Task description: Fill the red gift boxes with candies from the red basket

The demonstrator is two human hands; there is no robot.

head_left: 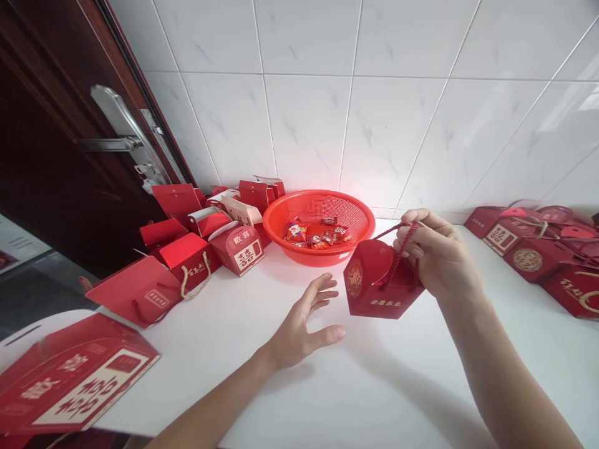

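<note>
Our right hand (pixel 437 252): fingers pinching the rope handle, red box (pixel 381 284) hanging just below them. Our left hand (pixel 306 321): fingers spread, empty, left of box.

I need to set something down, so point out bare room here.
White tabletop is bare between left arm and left-side red cardboard boxes, between both arms, and between right arm and right-side red cardboard boxes. Crowded: both box groups, and left of the round red plastic basket.

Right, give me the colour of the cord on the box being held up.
The cord is dark red, seen best in the head view.
</note>
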